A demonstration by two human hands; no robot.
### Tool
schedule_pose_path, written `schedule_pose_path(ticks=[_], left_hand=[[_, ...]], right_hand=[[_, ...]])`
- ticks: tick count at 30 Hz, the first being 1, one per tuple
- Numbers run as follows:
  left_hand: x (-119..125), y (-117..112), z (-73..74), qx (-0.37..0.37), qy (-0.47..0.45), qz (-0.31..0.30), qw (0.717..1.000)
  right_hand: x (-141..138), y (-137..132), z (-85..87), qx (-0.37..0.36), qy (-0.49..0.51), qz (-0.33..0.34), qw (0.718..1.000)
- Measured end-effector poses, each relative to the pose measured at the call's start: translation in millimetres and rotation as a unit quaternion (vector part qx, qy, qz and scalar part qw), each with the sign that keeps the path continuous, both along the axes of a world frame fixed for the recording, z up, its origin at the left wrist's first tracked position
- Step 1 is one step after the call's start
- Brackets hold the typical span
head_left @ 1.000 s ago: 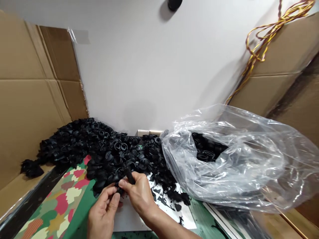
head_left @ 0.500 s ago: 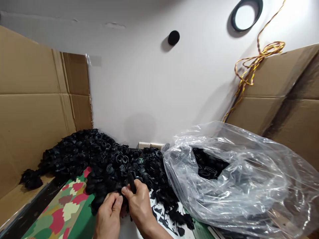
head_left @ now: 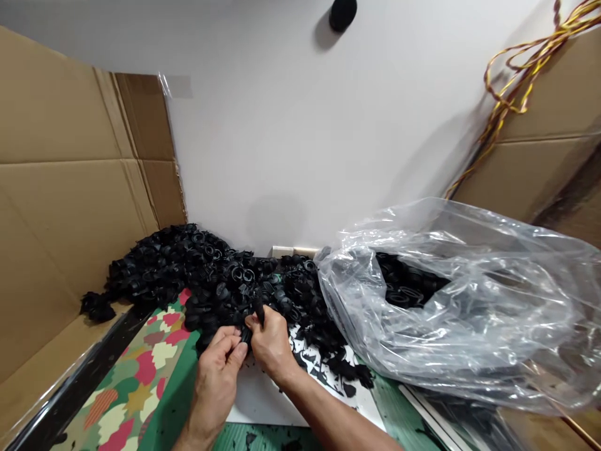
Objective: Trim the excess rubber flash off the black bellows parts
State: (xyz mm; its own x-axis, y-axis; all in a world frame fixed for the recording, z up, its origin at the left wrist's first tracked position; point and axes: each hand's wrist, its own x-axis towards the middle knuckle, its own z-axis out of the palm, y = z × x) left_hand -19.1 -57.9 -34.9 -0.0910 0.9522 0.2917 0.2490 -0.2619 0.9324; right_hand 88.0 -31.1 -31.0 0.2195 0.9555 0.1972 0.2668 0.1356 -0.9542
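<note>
The camera sits on the person's head. It looks forward and down, close to the left hand (head_left: 215, 369) and right hand (head_left: 272, 344), with the white wall (head_left: 282, 125) at twelve o'clock.

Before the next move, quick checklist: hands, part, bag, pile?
1. Right hand grip on black rubber part: ok, pinched between fingers.
2. Left hand contact with the part: cannot tell, fingers hide it.
3. Clear plastic bag apart from both hands: ok.
4. Part separated from the pile of black ribbed rubber parts: not ok, it sits at the pile's edge.
</note>
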Motion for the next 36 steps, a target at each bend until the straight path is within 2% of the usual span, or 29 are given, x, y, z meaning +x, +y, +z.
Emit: schedule_pose_path(ticks=[4, 5, 7, 9, 14, 19, 21, 25, 29, 31, 36], left_hand=[[-5, -13, 7.8, -0.002, 0.009, 0.001, 1.0], [-6, -18, 8.9, -0.001, 0.01, 0.002, 1.0], [-8, -27, 9.7, -0.006, 0.009, -0.032, 0.999], [-13, -31, 9.1, -0.016, -0.026, -0.026, 0.999], [-25, -24, 10.5, -0.105, -0.139, -0.013, 0.985], [-23, -22, 12.4, -0.126, -0.214, -0.03, 0.968], [-20, -23, 11.2, -0.126, -0.225, -0.037, 0.965], [-14, -24, 9.9, -0.108, -0.208, -0.042, 0.971], [-10, -22, 10.4, -0.061, -0.122, -0.046, 0.99], [-5, -22, 9.0, -0.04, -0.087, -0.037, 0.995], [13, -22, 0.7, -0.025, -0.057, 0.019, 0.998]], right_hand=[[1, 7, 4.4, -0.007, -0.016, -0.009, 1.0], [4, 12, 6.0, -0.011, -0.018, -0.02, 1.0], [13, 23, 10.0, -0.021, -0.02, -0.052, 0.998], [22, 30, 14.4, -0.02, -0.022, -0.06, 0.998], [31, 16, 18.3, -0.009, -0.027, 0.016, 0.999], [42, -10, 12.3, -0.03, -0.05, 0.103, 0.993], [48, -17, 12.0, -0.037, -0.072, 0.111, 0.991], [54, -29, 19.4, 0.031, -0.066, 0.051, 0.996], [47, -41, 26.7, 0.069, 0.006, 0.099, 0.993], [39, -45, 24.7, 0.084, 0.019, 0.098, 0.992], [21, -44, 8.5, 0.183, 0.016, -0.002, 0.983]])
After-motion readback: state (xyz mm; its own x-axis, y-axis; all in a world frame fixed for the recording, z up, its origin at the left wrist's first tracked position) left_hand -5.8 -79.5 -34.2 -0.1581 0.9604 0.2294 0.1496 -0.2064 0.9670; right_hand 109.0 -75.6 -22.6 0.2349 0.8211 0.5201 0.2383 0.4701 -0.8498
